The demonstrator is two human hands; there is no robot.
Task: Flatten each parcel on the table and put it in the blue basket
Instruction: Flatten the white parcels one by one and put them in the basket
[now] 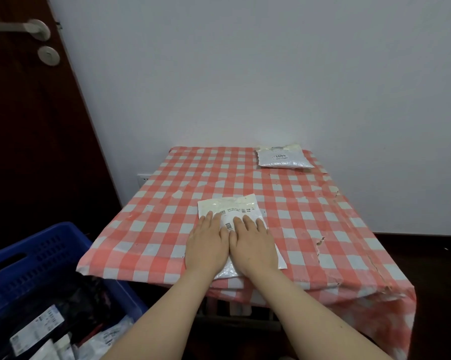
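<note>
A: Step? Both palms — left hand [208, 245], right hand [253, 244] — fingers straight, are pressing the near parcel [231, 207] flat at the table's [310, 211] front.

B: Next is probably lifting it into the blue basket [37, 258], lower left — far parcel [283, 157] is waiting.

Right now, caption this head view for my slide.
Left hand and right hand press a white parcel flat on the checked table; a second parcel lies far right, blue basket near left.

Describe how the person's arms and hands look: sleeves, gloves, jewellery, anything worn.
The left forearm and the right forearm are bare down to the bottom edge of the frame; no sleeve shows. The left hand and the right hand wear no gloves, and no ring, watch or bracelet is visible on the fingers or wrists.
</note>
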